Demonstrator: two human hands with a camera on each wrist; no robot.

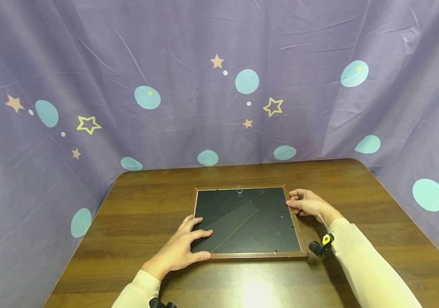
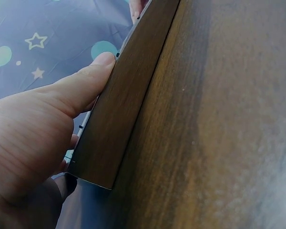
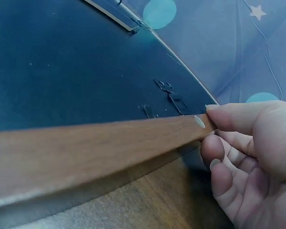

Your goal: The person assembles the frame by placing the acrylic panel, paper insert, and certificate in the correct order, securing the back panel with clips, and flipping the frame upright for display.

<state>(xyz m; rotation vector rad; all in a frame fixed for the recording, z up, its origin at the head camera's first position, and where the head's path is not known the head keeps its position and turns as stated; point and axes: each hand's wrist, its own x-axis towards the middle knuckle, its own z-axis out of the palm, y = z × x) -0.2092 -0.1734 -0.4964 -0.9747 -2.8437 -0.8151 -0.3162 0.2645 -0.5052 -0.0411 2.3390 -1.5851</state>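
A picture frame (image 1: 258, 255) with a brown wooden rim lies face down on the table, its black backing board (image 1: 277, 237) up. A flat stand leg (image 1: 238, 217) runs diagonally across the board, and a small metal hanger (image 1: 240, 192) sits at the far edge. My left hand (image 1: 181, 246) rests spread over the near left corner, with fingertips on the board and the thumb (image 2: 93, 76) along the near rim. At the right rim, my right hand (image 1: 309, 206) pinches the frame, thumb on top and curled fingers (image 3: 223, 179) at the outer side.
The wooden table (image 1: 146, 205) has rounded far corners. A purple curtain (image 1: 188, 128) with stars and blue dots hangs behind it and along both sides. Another metal hanger (image 3: 174, 98) is fixed near the frame's right side. A black wrist camera (image 1: 318, 248) sits by the right sleeve.
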